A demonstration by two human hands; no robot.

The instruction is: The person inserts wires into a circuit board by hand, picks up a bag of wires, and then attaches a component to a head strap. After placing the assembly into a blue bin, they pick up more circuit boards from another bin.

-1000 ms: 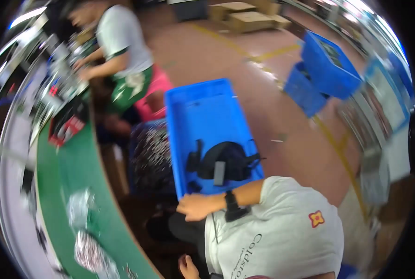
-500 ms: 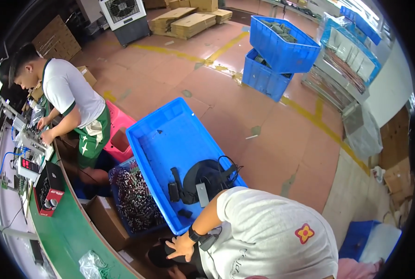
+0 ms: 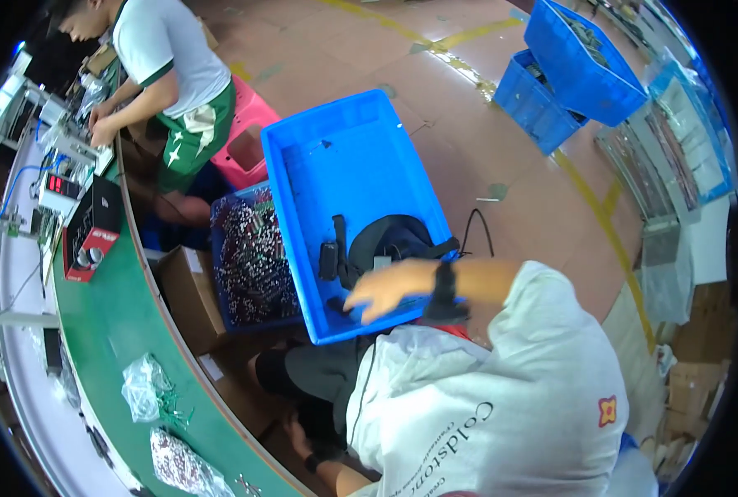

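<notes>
Your right hand [image 3: 392,284] hangs over the near end of the long, shallow blue plastic tray [image 3: 372,116], palm down. Its fingers are loosely spread and released, with nothing visible in them; blur and the overhead angle mean you cannot tell whether they touch anything below.

Just beyond that hand, inside the tray, lies the curved black fabric pouch with straps [image 3: 389,234]. The small grey rectangular block [image 3: 382,262] shows at the pouch's near side, partly covered by your hand, and the little black oblong case [image 3: 328,260] lies to its left. The tray's raised walls probably serve to keep these loose pieces together, though a thin black cable [image 3: 478,224] loops out past the right rim.

Your left hand [image 3: 296,435] is low beside your leg, in shadow; you cannot tell whether its fingers grip anything.

Left of the tray, the blue crate heaped with small dark and shiny parts [image 3: 257,257] sits close to the curved green surface [image 3: 108,331], likely to be within reach of a seated worker. On that surface, the see-through plastic bag [image 3: 142,388] presumably holds small pieces from scattering.
</notes>
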